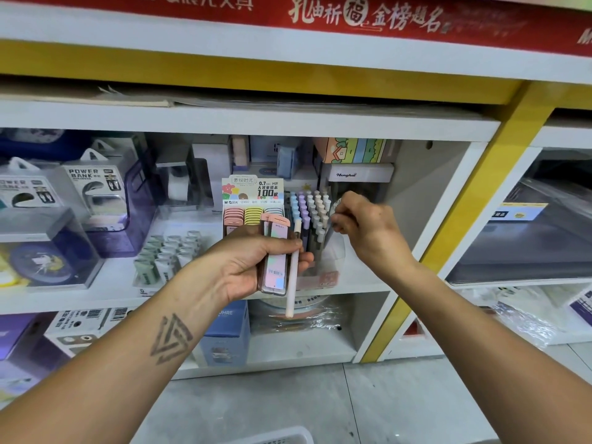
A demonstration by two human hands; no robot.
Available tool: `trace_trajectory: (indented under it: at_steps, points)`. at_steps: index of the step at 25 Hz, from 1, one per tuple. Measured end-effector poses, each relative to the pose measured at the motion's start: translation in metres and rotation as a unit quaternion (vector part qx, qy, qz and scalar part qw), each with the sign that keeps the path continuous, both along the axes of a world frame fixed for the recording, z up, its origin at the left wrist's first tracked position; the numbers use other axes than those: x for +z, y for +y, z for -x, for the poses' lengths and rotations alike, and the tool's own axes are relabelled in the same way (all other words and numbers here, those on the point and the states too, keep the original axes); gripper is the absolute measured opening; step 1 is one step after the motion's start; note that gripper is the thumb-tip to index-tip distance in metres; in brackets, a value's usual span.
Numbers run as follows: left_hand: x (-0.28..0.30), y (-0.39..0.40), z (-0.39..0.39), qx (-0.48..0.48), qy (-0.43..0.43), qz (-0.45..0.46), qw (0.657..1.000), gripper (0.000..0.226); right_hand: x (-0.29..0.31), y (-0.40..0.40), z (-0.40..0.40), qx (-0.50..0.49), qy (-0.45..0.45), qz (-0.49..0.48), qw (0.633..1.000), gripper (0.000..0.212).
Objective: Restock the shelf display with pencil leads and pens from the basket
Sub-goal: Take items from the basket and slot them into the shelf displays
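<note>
1. We see a white shelf (105, 299), its board running from nine o'clock toward centre.
2. At nine o'clock stand power bank boxes (93, 193).
3. At centre rest a pencil lead display (253, 200) and, just beside it toward three o'clock, a pen display (312, 216).
4. Toward six o'clock lies the grey floor (368, 405).

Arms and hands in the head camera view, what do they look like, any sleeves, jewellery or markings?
Both forearms are bare as far as the frame shows, with no sleeves in view. The left forearm carries a dark tattoo of nested triangles. The left hand and right hand wear no gloves, and no rings, watch or bracelets are visible.
</note>
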State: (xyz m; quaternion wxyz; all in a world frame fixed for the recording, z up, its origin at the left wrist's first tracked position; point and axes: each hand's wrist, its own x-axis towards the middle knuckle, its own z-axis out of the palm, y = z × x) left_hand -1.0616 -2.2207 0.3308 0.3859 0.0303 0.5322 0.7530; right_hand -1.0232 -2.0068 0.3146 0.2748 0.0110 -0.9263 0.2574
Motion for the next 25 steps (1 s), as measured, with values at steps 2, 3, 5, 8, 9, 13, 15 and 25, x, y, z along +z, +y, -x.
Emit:
trace_trajectory:
  at_steps: [2,3,5,8,9,13,15,25]
  points:
    - [0.000,0.000,-0.001,-0.004,0.003,-0.001,1.000,0.029,-0.001,0.001,0.006,-0.020,-0.006,-0.035,0.999,0.011]
    - [0.000,-0.001,-0.001,-0.006,0.005,-0.002,1.000,0.030,-0.002,0.001,0.009,-0.033,-0.036,-0.068,0.997,0.019]
    - [-0.001,-0.001,0.000,-0.009,0.012,-0.002,1.000,0.033,-0.001,-0.004,0.011,-0.065,-0.103,-0.109,0.987,0.027]
    - [0.000,-0.003,0.001,-0.009,0.023,-0.003,1.000,0.037,0.010,-0.016,0.007,-0.060,-0.041,-0.026,0.997,0.025]
    - [0.000,-0.004,0.001,-0.010,0.026,-0.004,1.000,0.036,0.016,-0.021,0.004,-0.041,-0.031,0.055,0.997,0.021]
    - [-0.001,-0.004,0.000,-0.019,0.035,-0.011,0.999,0.026,0.031,-0.043,-0.008,0.068,-0.158,0.328,0.929,0.013]
    - [-0.001,-0.004,-0.001,-0.026,0.031,-0.019,0.999,0.024,0.035,-0.045,-0.013,0.095,-0.155,0.384,0.905,0.011]
    - [0.000,-0.002,0.004,0.046,-0.045,0.028,0.998,0.008,0.029,-0.011,-0.018,-0.019,0.040,0.137,0.990,0.012]
